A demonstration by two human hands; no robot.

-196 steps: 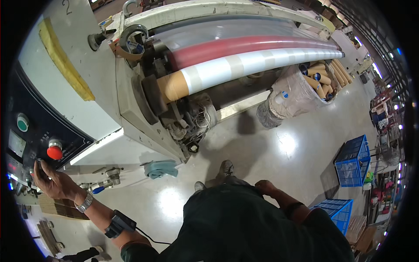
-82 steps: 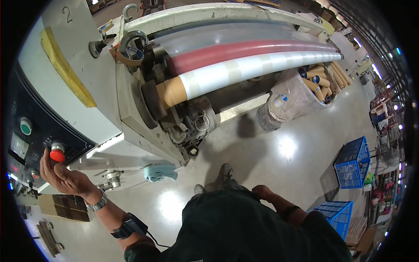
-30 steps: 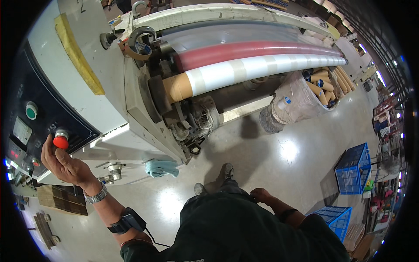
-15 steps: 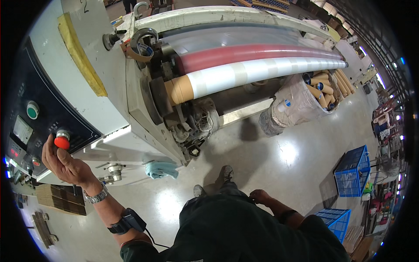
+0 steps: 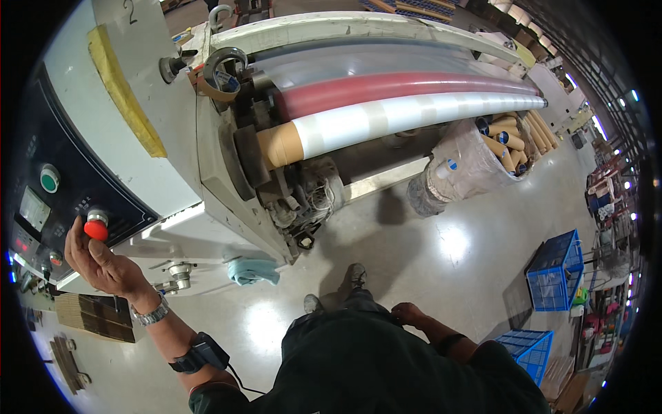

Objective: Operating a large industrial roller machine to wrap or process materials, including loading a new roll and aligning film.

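Observation:
My left hand [image 5: 107, 265] is at a black control panel [image 5: 72, 162] on the left, its fingers partly bent and apart beside a red push button [image 5: 96, 226]. The index finger lies along the button's left side and the thumb is just below it; whether they press it I cannot tell. A green button [image 5: 49, 179] and a small display [image 5: 34, 207] are on the same panel. Near my waist, my right hand [image 5: 408, 314] is loosely closed, and no object shows in it. Ahead of me a white roll [image 5: 386, 119] on a cardboard core runs across the machine.
Behind the white roll lies a red roller [image 5: 407, 84]. A plastic-lined bin [image 5: 455, 148] with several cardboard tubes stands beyond the machine's front. Blue crates [image 5: 555, 272] are on the floor at right. A light blue cloth [image 5: 253, 271] hangs below the panel, and flattened cardboard [image 5: 93, 314] is stacked at left.
The view has shifted very slightly. My left hand stays beside the red button, and my right hand remains near my waist.

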